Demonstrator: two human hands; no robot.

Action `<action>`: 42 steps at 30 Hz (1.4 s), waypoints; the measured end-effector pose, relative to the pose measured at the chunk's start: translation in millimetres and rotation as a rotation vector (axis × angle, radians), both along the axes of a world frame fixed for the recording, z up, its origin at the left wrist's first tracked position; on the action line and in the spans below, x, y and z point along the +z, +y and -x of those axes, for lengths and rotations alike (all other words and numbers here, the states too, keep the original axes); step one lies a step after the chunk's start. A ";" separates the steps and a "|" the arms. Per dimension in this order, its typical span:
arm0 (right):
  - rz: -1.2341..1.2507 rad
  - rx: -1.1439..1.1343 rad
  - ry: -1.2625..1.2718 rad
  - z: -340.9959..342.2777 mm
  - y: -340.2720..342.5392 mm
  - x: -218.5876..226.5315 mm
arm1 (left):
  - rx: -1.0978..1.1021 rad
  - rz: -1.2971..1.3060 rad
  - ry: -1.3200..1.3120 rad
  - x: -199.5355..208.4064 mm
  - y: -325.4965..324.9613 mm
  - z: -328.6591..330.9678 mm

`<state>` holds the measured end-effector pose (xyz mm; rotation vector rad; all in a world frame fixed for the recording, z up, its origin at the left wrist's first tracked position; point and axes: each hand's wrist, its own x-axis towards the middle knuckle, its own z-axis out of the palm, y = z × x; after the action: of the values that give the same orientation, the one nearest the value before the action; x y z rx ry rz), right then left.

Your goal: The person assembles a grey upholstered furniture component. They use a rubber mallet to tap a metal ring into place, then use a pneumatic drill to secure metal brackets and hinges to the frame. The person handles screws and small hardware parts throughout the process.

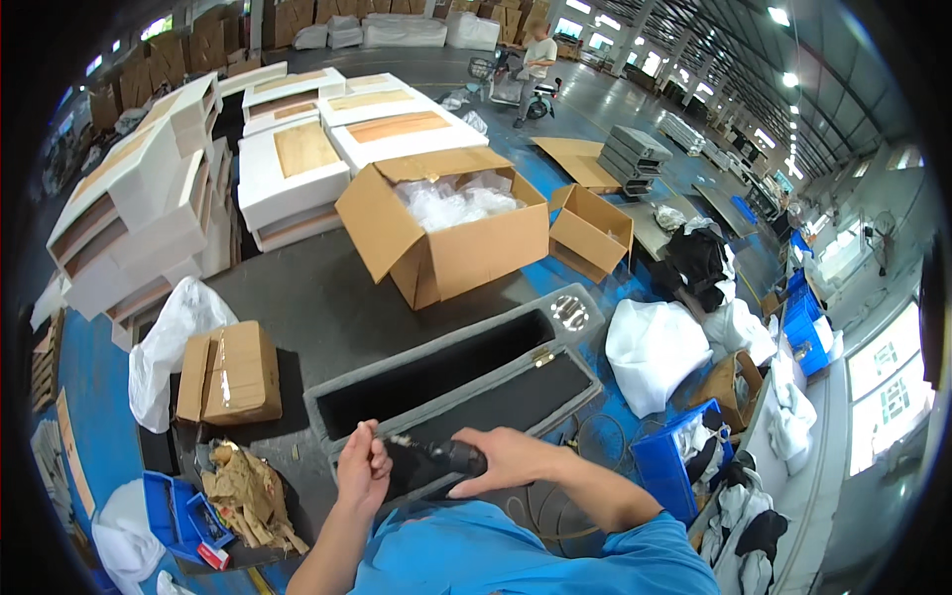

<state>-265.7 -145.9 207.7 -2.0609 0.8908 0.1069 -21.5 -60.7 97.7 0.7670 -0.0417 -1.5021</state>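
Right hand [508,460]: grasping a black power tool [454,455] by its body, thumb on the near side and fingers on the far side. The tool is over the near left part of an open lid [521,397], its narrow end directed toward the left hand [362,471]. Left hand: fingers curled inward, tips raised just beside that narrow end; whether they grip something small cannot be determined.

The lid belongs to a long grey case [436,346] lying open and aslant on a dark table [327,322]. The lid rests on the case's near side, black lining upward; a brass-coloured catch [542,358] is fitted near the right end of their shared edge. A round silver fitting [570,312] occupies the case's right end.

Beyond the far rim, a strip of bare tabletop separates the case from a large open carton [488,250]. Leftward, a narrower gap lies before a taped small carton [248,375], with a white plastic bag [174,342] beside it. Crumpled brown paper [248,496] and a blue bin [177,521] limit room left of the left forearm. Past the case's right end, a white sack [654,352] stands near.
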 end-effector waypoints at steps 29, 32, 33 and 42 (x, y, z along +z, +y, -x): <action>0.526 0.457 0.985 -184.8 1.8 114.9 | -0.147 0.030 0.559 -28.6 -0.3 -14.1; 0.580 0.589 0.952 -218.1 8.7 109.1 | -0.012 0.027 0.635 -26.5 20.4 -32.5; 0.563 0.603 0.980 -224.4 8.0 106.7 | -0.017 0.024 0.664 -31.4 22.1 -29.3; 0.542 0.649 1.098 -247.6 -0.6 95.6 | -0.015 -0.070 0.608 -22.6 19.4 -30.2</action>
<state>-18.0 -146.5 303.3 -2.7243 0.8441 1.6141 8.7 -41.3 75.2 0.3391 0.4632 -1.7023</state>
